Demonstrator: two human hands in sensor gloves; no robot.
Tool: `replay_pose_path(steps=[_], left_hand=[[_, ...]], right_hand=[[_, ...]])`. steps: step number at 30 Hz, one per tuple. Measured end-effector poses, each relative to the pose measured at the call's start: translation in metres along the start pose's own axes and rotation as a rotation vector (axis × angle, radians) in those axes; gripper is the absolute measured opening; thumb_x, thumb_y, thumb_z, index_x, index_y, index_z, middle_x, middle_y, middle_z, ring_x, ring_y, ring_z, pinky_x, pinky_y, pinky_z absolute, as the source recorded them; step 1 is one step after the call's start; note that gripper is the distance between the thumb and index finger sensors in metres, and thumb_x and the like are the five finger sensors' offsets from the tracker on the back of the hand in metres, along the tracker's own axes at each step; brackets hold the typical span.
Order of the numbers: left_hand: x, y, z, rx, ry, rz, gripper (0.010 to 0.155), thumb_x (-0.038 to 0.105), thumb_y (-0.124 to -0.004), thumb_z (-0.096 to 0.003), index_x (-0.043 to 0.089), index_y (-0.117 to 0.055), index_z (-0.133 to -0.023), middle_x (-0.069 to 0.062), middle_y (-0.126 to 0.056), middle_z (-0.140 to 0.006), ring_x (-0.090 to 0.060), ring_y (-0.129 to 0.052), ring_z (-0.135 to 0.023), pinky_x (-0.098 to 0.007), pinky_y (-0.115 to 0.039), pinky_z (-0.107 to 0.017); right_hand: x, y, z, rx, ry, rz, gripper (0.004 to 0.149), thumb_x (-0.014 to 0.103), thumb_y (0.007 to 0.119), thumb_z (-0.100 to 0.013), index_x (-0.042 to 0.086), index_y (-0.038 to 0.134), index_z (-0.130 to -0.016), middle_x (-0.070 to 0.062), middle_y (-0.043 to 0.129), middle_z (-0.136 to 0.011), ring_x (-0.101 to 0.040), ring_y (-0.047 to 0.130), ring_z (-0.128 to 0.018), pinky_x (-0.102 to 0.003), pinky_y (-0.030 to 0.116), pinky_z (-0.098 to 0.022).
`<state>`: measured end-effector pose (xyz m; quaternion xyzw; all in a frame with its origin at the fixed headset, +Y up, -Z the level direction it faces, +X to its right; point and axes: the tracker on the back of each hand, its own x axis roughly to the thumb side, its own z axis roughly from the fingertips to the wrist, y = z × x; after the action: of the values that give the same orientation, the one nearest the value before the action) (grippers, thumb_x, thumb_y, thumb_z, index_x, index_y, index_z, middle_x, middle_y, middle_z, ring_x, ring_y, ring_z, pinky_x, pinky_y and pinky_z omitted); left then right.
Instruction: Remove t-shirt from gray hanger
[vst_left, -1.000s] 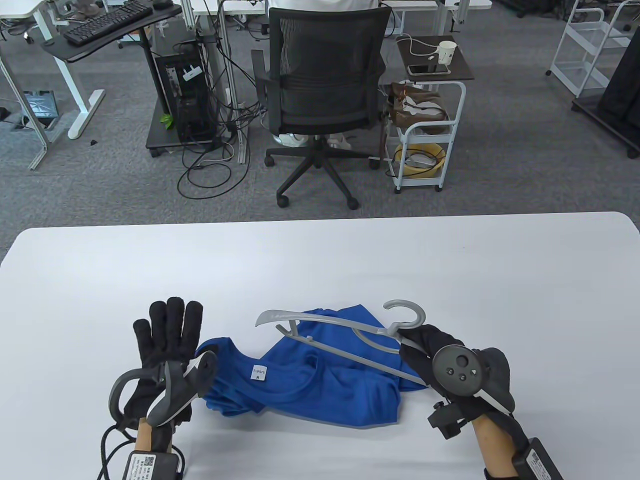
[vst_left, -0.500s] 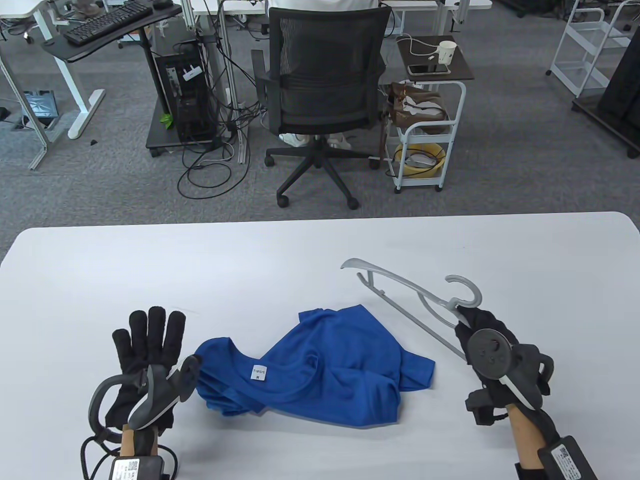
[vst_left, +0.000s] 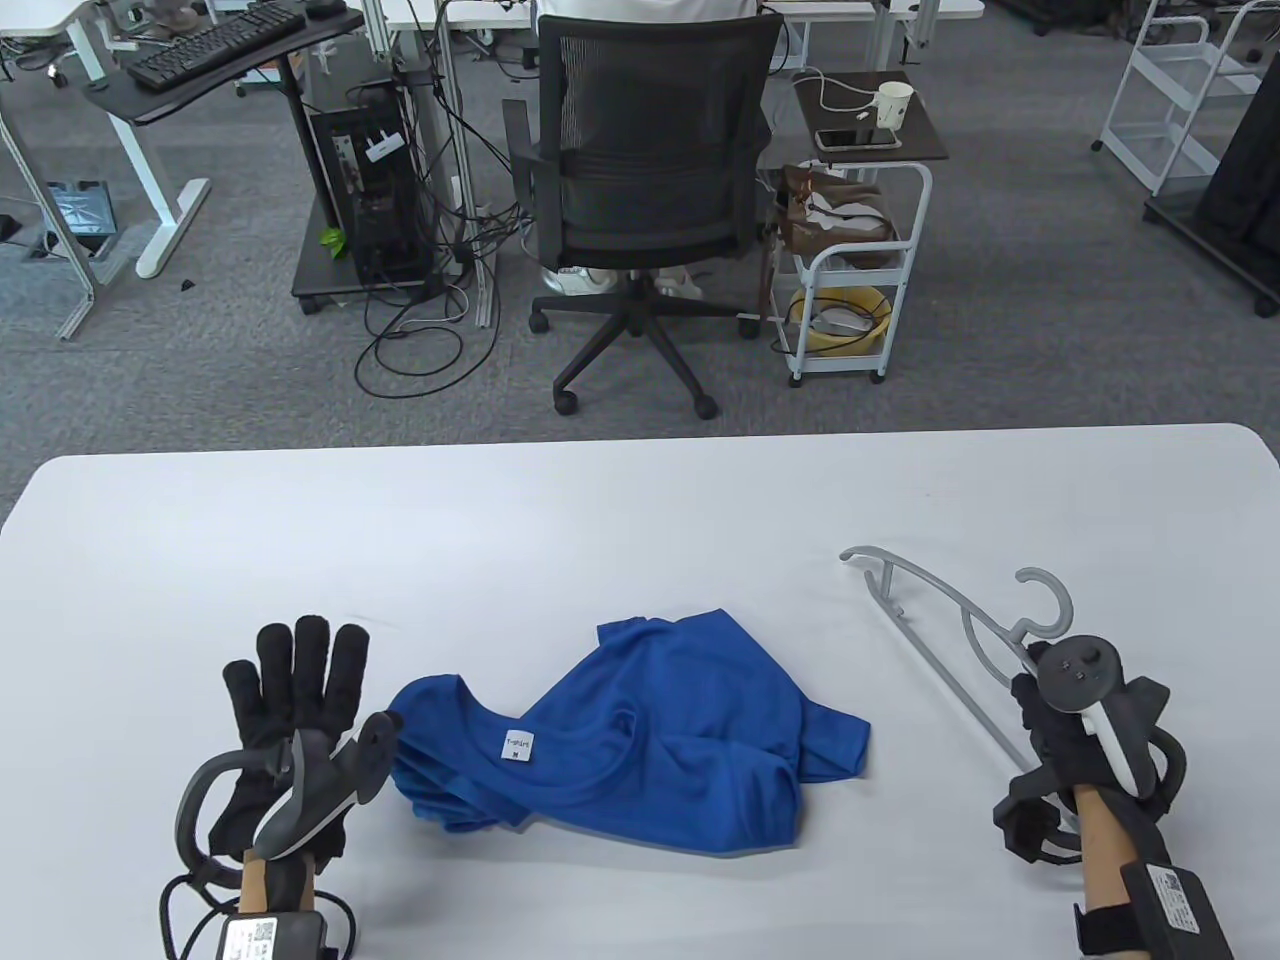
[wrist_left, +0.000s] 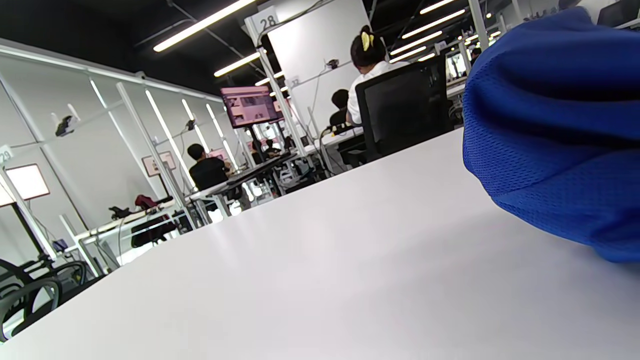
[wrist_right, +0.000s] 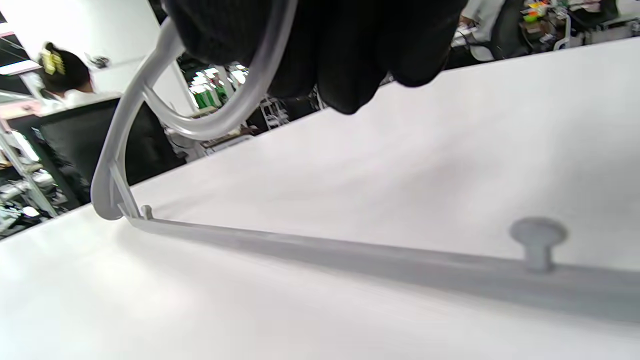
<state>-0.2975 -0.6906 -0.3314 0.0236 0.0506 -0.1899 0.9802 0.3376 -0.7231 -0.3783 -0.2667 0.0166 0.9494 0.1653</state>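
Note:
The blue t-shirt (vst_left: 660, 740) lies crumpled on the white table (vst_left: 640, 500), its white label facing up. It fills the right side of the left wrist view (wrist_left: 555, 130). My right hand (vst_left: 1050, 715) grips the gray hanger (vst_left: 950, 625) near its hook, well to the right of the shirt and apart from it. In the right wrist view the hanger's bar (wrist_right: 350, 257) runs just above the table under my fingers (wrist_right: 345, 55). My left hand (vst_left: 295, 690) rests flat with fingers spread, just left of the shirt's edge, holding nothing.
A black office chair (vst_left: 640, 170) and a small white cart (vst_left: 850, 270) stand beyond the table's far edge. The far half of the table is bare white surface.
My right hand has carried the hanger out of the shirt and to the right, then lower toward the table. My left hand slid a little left and down, off the shirt.

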Motion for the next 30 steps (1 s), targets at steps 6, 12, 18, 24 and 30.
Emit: replay_pose_path(steps=[6,12,18,24,30], left_hand=[[0.000,-0.001,0.000,-0.003,-0.001,-0.003,0.084,0.064,-0.032,-0.0497,0.027,0.005,-0.116,-0.011,-0.002,-0.127,-0.044,-0.005,-0.118,-0.062,-0.013,-0.085],[0.001,-0.001,-0.001,-0.014,-0.008,0.005,0.085,0.064,-0.032,-0.0497,0.027,0.005,-0.116,-0.011,-0.002,-0.127,-0.044,-0.005,-0.118,-0.062,-0.014,-0.085],[0.003,-0.002,-0.001,-0.023,-0.011,-0.004,0.085,0.064,-0.033,-0.0497,0.027,0.004,-0.116,-0.011,-0.003,-0.127,-0.043,-0.006,-0.118,-0.062,-0.014,-0.085],[0.002,-0.001,-0.001,-0.018,-0.012,0.001,0.085,0.064,-0.033,-0.0497,0.027,0.004,-0.116,-0.011,-0.003,-0.128,-0.044,-0.006,-0.118,-0.062,-0.014,-0.085],[0.003,0.000,-0.001,-0.012,-0.022,0.003,0.085,0.064,-0.033,-0.0496,0.027,0.004,-0.116,-0.011,-0.003,-0.128,-0.044,-0.005,-0.118,-0.063,-0.014,-0.085]], right_hand=[[0.000,0.014,-0.014,0.020,0.121,0.194,0.046,0.041,0.062,-0.059,0.030,0.058,-0.104,-0.002,0.066,-0.105,-0.028,0.072,-0.098,-0.044,0.061,-0.081],[0.007,0.038,-0.023,0.095,0.170,0.372,0.047,0.041,0.060,-0.060,0.027,0.062,-0.104,-0.003,0.069,-0.103,-0.028,0.073,-0.097,-0.045,0.061,-0.081],[0.008,0.047,-0.026,0.104,0.180,0.414,0.048,0.041,0.060,-0.059,0.025,0.062,-0.104,-0.003,0.069,-0.103,-0.028,0.073,-0.097,-0.044,0.061,-0.081],[0.011,0.036,-0.022,0.052,0.173,0.509,0.056,0.048,0.058,-0.057,0.025,0.057,-0.107,-0.004,0.067,-0.105,-0.029,0.071,-0.099,-0.045,0.059,-0.082],[0.020,0.004,-0.007,-0.103,0.045,0.510,0.067,0.055,0.050,-0.054,0.028,0.042,-0.115,-0.005,0.056,-0.117,-0.032,0.060,-0.110,-0.049,0.050,-0.088]])
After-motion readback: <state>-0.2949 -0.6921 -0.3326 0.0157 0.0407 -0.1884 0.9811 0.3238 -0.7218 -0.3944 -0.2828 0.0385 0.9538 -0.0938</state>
